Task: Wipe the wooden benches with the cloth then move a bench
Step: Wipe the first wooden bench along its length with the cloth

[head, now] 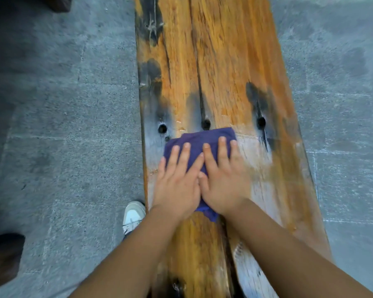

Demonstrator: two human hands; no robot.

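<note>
We found both of our hands laid flat on the cloth (199, 139), a folded purple rag that sat on the wooden bench (224, 61). The cloth lay toward the bench's left edge, just short of three dark bolt holes (206, 124) that ran across the plank. Our left hand (177, 181) pressed the cloth's left part with its fingers straight and slightly spread, the fingertips short of the cloth's far border. Our right hand (222, 179) pressed the right part in the same manner, fingers extended, its outer side at the cloth's right border. The two hands touched along their inner sides, the thumbs meeting over the middle of the cloth. Neither hand curled around or pinched the fabric; contact was by flat palm and fingers only. A tail of cloth showed below the wrists. The bench surface was orange-brown with black stains and a pale, worn patch right of the cloth. A white shoe (133, 215) stood on the grey paved floor (63, 125) just beside the bench's left edge.
</note>
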